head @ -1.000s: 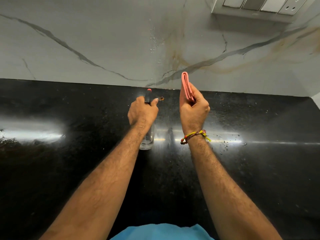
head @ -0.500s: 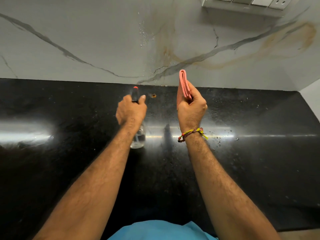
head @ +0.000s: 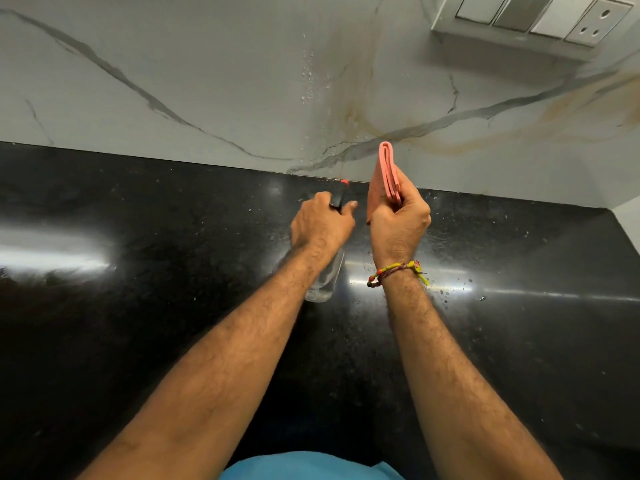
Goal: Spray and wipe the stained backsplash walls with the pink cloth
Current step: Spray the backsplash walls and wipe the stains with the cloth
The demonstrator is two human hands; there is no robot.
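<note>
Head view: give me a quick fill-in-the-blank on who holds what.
1. The left hand grips the ____.
2. The right hand holds a folded cloth coloured ____.
3. The countertop is coloured ____.
4. The wristband is on the ____ wrist.

Missing words: spray bottle; pink; black; right

A single wide-angle view from the person's head, looking forward and steeply down. It sits close over a black bench (head: 138, 306), faces the marble backsplash (head: 207, 81) along the bench's far edge, and both forearms reach in from the bottom.
</note>
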